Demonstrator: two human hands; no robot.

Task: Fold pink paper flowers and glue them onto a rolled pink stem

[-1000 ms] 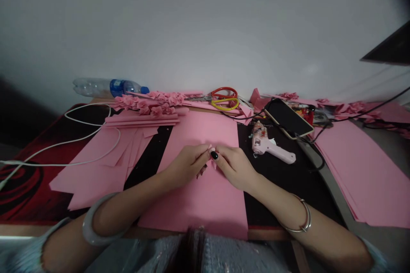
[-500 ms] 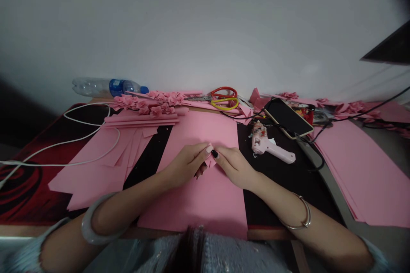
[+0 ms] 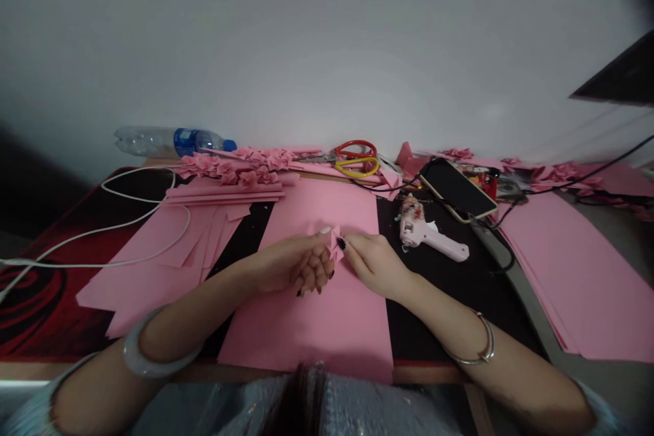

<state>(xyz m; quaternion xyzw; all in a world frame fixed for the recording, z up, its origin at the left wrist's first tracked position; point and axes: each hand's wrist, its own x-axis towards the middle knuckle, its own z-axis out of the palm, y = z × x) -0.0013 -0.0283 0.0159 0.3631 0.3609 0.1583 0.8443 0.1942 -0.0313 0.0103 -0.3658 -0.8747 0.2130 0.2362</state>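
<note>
Shaping seems in hand: my right grip [image 3: 381, 266] pinches the folded pink piece [image 3: 334, 244] above the sheet [image 3: 306, 330], left grip [image 3: 291, 262] half-open alongside; the next move, I judge, needs light pressure.

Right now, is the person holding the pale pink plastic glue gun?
No, the pale pink plastic glue gun lies on the dark mat, while the right hand pinches a small folded pink paper piece.

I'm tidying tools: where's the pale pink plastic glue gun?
In the head view, the glue gun lies right of centre on the black surface, between the right hand and the black-screened phone.
</note>
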